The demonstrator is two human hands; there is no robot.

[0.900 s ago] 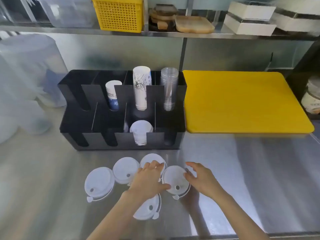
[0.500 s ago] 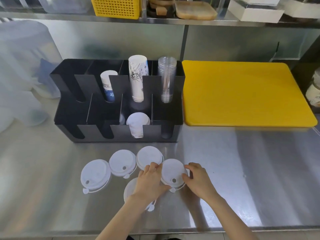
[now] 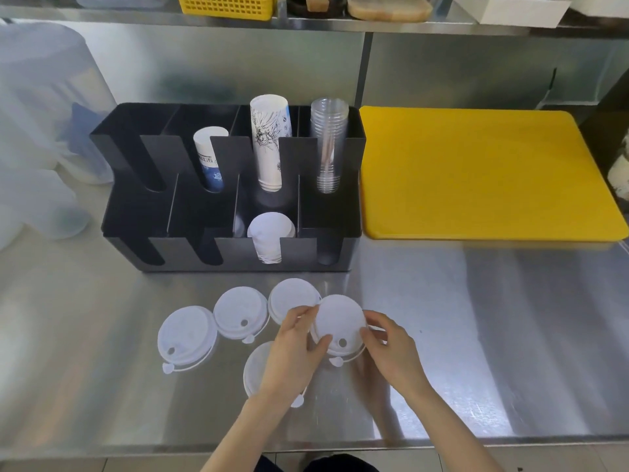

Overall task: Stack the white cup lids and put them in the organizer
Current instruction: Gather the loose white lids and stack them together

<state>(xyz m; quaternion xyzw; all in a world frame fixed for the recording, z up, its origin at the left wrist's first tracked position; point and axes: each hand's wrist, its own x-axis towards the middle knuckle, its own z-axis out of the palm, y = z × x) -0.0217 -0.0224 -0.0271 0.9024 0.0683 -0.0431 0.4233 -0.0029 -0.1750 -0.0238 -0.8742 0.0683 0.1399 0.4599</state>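
One white lid point(image 3: 338, 321) is pinched at opposite rims by left hand point(image 3: 292, 352) and right hand point(image 3: 391, 349); probably lifted for stacking near the counter's point(image 3: 476, 318) front edge.

One head-worn view looks forward and steeply down over the near edge of a steel counter point(image 3: 476, 335), close above both hands. The organizer point(image 3: 231, 212) stands mid-frame toward the far edge, with the wall and a shelf point(image 3: 340, 25) along the top. Wide-angle bending shows at the frame's sides.
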